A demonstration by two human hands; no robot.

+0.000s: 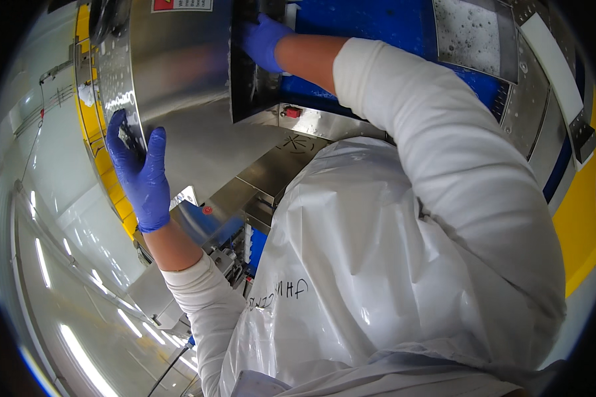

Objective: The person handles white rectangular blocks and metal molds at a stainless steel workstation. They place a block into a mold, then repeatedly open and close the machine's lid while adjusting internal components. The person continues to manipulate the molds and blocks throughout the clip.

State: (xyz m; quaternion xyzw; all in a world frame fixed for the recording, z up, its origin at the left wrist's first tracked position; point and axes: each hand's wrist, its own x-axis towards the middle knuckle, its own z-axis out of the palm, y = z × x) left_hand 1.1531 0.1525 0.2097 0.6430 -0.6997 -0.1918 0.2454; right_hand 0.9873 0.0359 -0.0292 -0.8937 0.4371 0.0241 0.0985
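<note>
Thin violet-blue gloves [151, 210] cover the left hand [138, 177] and right hand [263, 44]. White long sleeves [444, 135], softly creased, end in close-fitting cuffs [355, 69] short of the gloves. The glossy white apron [361, 228], wrinkled like plastic sheeting, bears black handwriting [290, 291].

Left hand [141, 182] spread, right arm [437, 132] bent, right hand [266, 44] partly hidden

The right hand [266, 44] is partly hidden in dark shadow — and the label [182, 4] is cut by the top edge.
</note>
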